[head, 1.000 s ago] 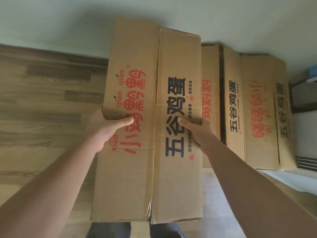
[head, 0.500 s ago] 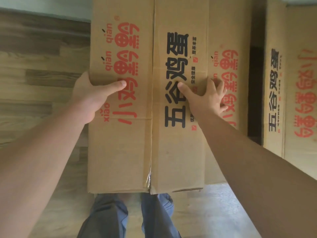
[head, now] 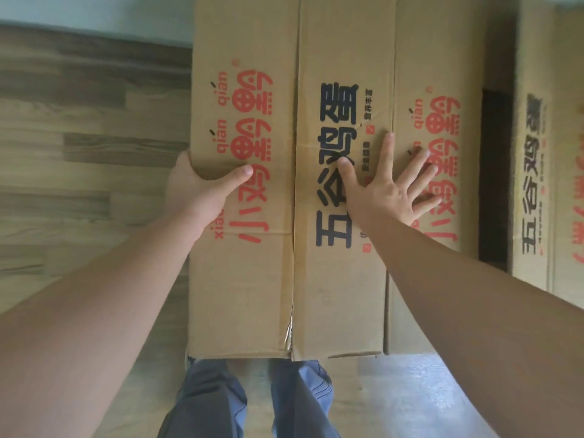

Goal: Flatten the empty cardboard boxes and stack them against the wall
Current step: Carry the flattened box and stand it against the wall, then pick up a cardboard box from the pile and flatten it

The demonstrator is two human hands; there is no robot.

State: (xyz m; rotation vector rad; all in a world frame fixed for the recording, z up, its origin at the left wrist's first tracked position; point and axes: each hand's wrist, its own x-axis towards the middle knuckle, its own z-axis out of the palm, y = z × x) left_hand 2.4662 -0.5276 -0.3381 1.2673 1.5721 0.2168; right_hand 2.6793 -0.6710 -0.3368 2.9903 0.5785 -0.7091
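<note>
While its top edge is cut off by the frame and its lower edge hides the person's knees, the flattened cardboard box (head: 284, 191) is held upright in front of the wall (head: 94, 11), partly covering a second flattened box (head: 442, 74) behind it to the right. Its left edge is clasped by the left hand (head: 196, 188), thumb across the front and fingers hidden behind. The right hand (head: 388, 191) is laid flat and spread wide open, spanning its right edge, fingertips on the second box.
</note>
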